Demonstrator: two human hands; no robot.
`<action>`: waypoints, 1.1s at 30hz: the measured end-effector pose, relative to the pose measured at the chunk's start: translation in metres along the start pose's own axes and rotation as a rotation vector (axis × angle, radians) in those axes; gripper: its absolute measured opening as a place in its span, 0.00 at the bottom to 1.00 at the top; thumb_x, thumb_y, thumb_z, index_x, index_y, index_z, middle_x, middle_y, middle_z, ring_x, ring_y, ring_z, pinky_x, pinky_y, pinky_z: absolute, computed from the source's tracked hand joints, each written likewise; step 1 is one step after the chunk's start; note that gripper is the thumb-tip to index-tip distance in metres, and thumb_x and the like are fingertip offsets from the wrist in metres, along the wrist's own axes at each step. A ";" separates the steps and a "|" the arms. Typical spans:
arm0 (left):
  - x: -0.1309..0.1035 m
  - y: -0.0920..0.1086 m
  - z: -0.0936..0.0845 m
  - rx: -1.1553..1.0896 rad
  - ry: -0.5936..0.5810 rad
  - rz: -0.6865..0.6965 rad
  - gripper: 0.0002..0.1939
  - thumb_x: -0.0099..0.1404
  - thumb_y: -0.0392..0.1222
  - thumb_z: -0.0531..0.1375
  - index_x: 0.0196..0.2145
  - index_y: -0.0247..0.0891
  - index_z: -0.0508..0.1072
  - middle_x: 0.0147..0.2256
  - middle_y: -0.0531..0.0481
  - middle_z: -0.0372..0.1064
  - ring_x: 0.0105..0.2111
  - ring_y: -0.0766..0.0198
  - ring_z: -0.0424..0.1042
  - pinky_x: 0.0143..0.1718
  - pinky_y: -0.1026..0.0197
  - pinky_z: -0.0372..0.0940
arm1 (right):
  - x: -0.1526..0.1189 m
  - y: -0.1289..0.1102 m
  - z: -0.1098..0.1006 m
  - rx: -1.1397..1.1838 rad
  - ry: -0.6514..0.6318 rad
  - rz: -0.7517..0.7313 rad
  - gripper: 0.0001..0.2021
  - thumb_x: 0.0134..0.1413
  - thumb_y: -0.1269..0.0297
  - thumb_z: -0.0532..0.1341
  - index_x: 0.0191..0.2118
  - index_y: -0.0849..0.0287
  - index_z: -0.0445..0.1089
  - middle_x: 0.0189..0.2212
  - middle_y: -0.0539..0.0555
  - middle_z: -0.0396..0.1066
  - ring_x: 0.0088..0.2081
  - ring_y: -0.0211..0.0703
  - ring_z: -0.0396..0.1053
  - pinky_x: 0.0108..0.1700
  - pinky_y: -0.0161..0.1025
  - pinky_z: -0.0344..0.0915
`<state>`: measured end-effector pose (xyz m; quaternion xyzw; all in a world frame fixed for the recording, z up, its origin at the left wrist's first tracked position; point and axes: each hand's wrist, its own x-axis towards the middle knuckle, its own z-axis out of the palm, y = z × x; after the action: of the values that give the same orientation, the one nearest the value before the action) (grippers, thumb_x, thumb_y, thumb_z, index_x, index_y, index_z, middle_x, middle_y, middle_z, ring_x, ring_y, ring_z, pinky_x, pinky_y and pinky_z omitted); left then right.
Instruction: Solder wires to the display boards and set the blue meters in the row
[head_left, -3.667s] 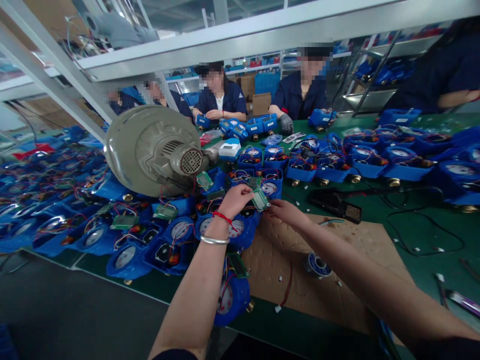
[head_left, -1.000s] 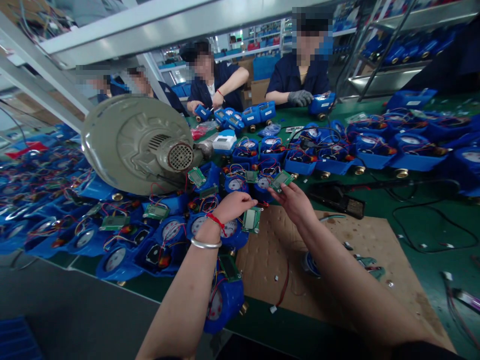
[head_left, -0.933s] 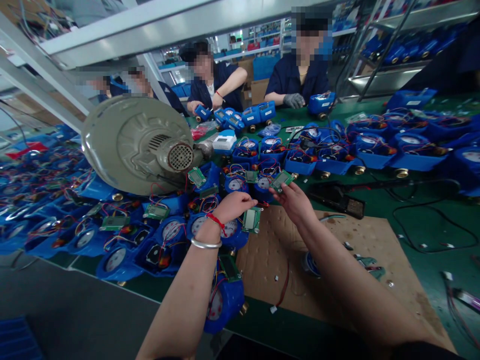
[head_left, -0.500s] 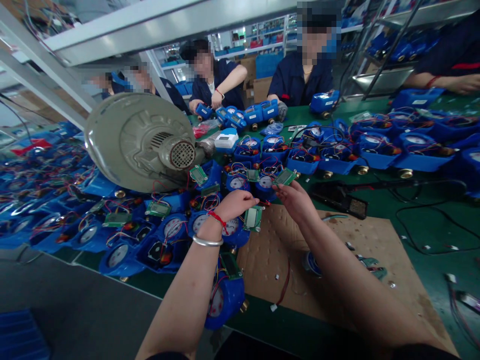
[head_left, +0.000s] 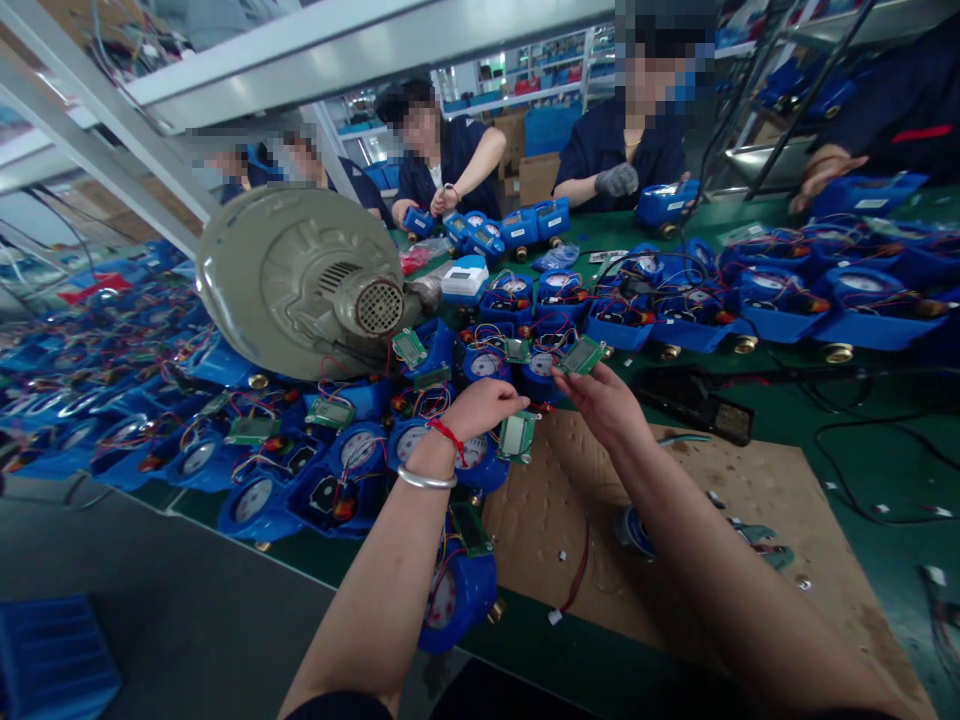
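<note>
My right hand (head_left: 609, 405) pinches the edge of a small green circuit board with a display (head_left: 581, 355), held over the blue water meters. To its left my left hand (head_left: 491, 404) is closed, thumb and fingers together, above a meter with a round dial (head_left: 472, 452). Whatever its fingertips grip is hidden or too small to make out. Just below the left fingertips another display board (head_left: 517, 436) lies at the cardboard's edge. A further blue meter (head_left: 461, 603) with a brass fitting and its own board sits near the table's front edge.
A large grey-green blower (head_left: 300, 285) stands among many wired meters at the left. A soldering iron stand (head_left: 716, 410) is on the right. The cardboard sheet (head_left: 540, 530) bears loose wires, a solder spool (head_left: 635, 530) and cutters (head_left: 765, 545). Co-workers handle meters across the table.
The view has shifted slightly, so things sit further right. My hands keep nearly the same pose. Across the table, a co-worker's gloved hand has risen, and the far-right co-worker's hand has moved to a blue housing.
</note>
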<state>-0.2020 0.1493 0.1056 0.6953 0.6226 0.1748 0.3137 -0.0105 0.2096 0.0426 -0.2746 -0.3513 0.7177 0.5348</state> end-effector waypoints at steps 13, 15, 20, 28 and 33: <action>0.001 -0.003 0.001 -0.030 0.016 0.022 0.24 0.61 0.59 0.55 0.19 0.36 0.64 0.18 0.56 0.53 0.21 0.69 0.53 0.23 0.62 0.44 | 0.000 0.000 0.001 -0.012 0.008 0.022 0.11 0.45 0.75 0.66 0.37 0.58 0.72 0.39 0.53 0.75 0.47 0.46 0.74 0.53 0.39 0.71; 0.001 -0.004 0.001 -0.029 0.017 0.022 0.24 0.60 0.59 0.55 0.19 0.36 0.64 0.17 0.56 0.53 0.20 0.69 0.53 0.23 0.62 0.45 | 0.000 0.000 0.001 -0.016 0.006 0.023 0.12 0.45 0.75 0.66 0.37 0.58 0.72 0.40 0.53 0.75 0.47 0.46 0.73 0.54 0.39 0.70; -0.001 -0.005 -0.001 -0.047 0.005 0.031 0.25 0.58 0.61 0.56 0.18 0.36 0.63 0.17 0.56 0.55 0.20 0.69 0.53 0.22 0.62 0.46 | 0.000 0.001 -0.001 -0.023 0.012 0.023 0.12 0.43 0.76 0.67 0.37 0.58 0.73 0.42 0.54 0.75 0.49 0.49 0.72 0.56 0.40 0.68; -0.003 -0.005 -0.003 -0.055 0.007 0.048 0.26 0.57 0.63 0.56 0.18 0.36 0.65 0.17 0.55 0.57 0.19 0.69 0.55 0.21 0.62 0.46 | 0.000 0.003 -0.001 -0.037 0.007 0.007 0.12 0.44 0.75 0.67 0.37 0.57 0.74 0.41 0.54 0.75 0.47 0.49 0.73 0.56 0.41 0.68; -0.002 -0.006 -0.002 -0.047 0.021 0.049 0.26 0.57 0.63 0.57 0.19 0.36 0.66 0.17 0.55 0.57 0.20 0.69 0.55 0.22 0.62 0.47 | 0.001 0.003 -0.002 -0.039 0.003 0.010 0.13 0.43 0.75 0.67 0.38 0.57 0.73 0.43 0.53 0.75 0.49 0.49 0.72 0.57 0.43 0.67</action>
<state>-0.2078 0.1478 0.1034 0.7009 0.6044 0.2043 0.3188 -0.0106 0.2103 0.0393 -0.2879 -0.3629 0.7131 0.5262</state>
